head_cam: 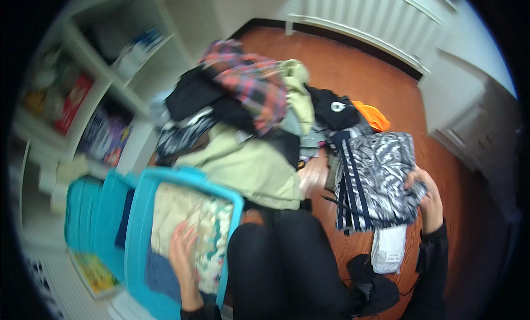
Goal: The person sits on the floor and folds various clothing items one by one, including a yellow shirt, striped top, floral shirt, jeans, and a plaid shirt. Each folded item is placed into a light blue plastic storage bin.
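Observation:
My right hand grips the right edge of a black-and-white patterned garment with dark side stripes, folded into a flat stack. My left hand, its fingers apart, is over folded clothes inside a turquoise plastic bin; whether it touches them I cannot tell. In the bin lie a beige garment, a floral one and a blue one. Before my knees spreads a pale green garment, with a plaid shirt and black clothing heaped behind it.
A white shelf unit stands at the left, turquoise lids beside the bin. An orange item lies behind the patterned garment. A white package and a black item lie at the right on the wooden floor. A radiator is behind.

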{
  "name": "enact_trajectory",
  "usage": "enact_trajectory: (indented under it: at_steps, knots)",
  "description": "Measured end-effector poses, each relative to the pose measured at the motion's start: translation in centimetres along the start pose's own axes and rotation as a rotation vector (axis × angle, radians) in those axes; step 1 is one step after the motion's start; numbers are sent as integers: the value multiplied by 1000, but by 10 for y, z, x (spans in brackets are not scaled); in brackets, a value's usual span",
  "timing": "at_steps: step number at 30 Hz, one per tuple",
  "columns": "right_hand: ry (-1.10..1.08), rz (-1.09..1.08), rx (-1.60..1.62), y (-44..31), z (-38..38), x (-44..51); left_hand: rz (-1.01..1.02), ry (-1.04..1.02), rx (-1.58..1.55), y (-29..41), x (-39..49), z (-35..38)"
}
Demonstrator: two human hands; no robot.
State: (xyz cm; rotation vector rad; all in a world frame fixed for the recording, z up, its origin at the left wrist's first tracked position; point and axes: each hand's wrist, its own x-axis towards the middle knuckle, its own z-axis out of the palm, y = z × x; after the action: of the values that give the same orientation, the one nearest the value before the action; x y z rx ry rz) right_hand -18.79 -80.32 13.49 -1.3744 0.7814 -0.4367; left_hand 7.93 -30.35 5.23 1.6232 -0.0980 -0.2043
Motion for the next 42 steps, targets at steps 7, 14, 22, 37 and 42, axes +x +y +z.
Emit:
enact_trajectory:
  at_steps: [7, 14, 22, 37, 42]
  knots:
    - [-336, -522, -44, -30, 161, -72, -279, -873, -616, 53, -51, 28]
    - [-763, 695, -35, -17, 290, -74, -408, -246, -775, 53, -70, -51]
    - [-1190, 906, 348, 41, 416, -144, -354, -50, -349, 65, -9, -167]
    - [-1214, 577, 354, 31, 348, -99, -64, 40, 541, -173, 168, -209]
    - [-860, 407, 287, 20, 303, -82, 55, 126, 546, -148, 179, -201]
